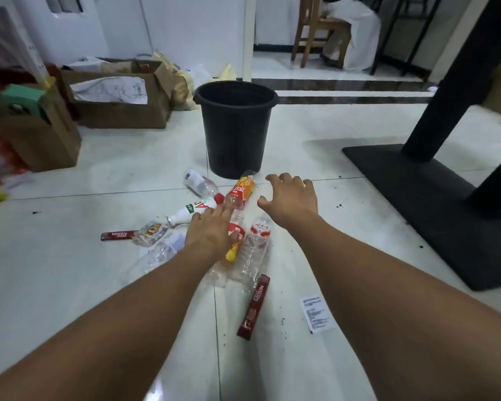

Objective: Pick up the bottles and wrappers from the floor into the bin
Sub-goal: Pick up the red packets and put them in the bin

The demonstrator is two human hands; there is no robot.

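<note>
A black bin (235, 125) stands upright on the white tiled floor. In front of it lie several empty bottles: an orange-labelled one (241, 190), a clear one (198, 181), a white one (193, 211) and crushed clear ones (253, 250). Two red Nescafe stick wrappers lie nearby, one at the left (118, 235) and one nearer me (254, 306). My left hand (211, 231) hovers flat over the bottle pile, fingers spread. My right hand (291, 199) is open just right of the orange-labelled bottle, holding nothing.
Cardboard boxes (119, 102) and a brown paper bag (38, 131) stand at the left. A black table base (434, 204) and post occupy the right. A white paper slip (318, 314) lies on the floor near my right forearm. A wooden chair (320, 30) stands behind.
</note>
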